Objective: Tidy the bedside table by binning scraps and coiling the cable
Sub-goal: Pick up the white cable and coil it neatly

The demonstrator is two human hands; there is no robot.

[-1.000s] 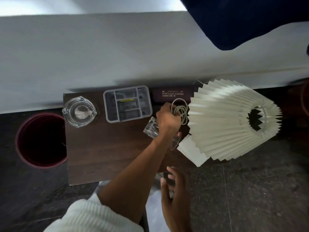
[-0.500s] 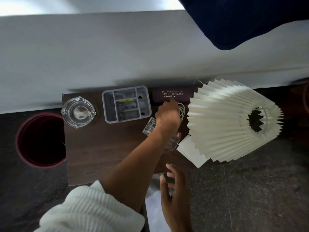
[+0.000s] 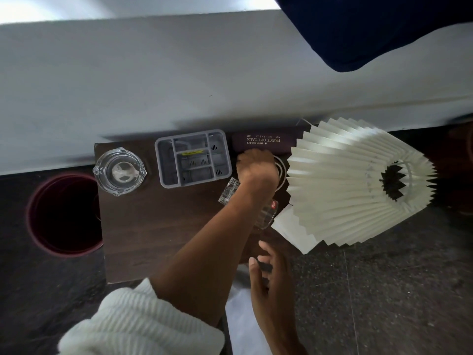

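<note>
Now left hand [image 3: 257, 170] covers the coiled cable [image 3: 281, 170] beside lampshade [image 3: 353, 180].

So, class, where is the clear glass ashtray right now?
In the head view, the clear glass ashtray sits at the dark wooden table's far-left corner, between the round bin and grey organiser tray.

"PRINCE OPTICALS" upside down on the maroon case [image 3: 265, 144]

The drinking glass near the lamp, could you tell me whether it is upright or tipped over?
Tipped over: the glass lies on its side on the table, its length running flat under the left forearm.
</note>
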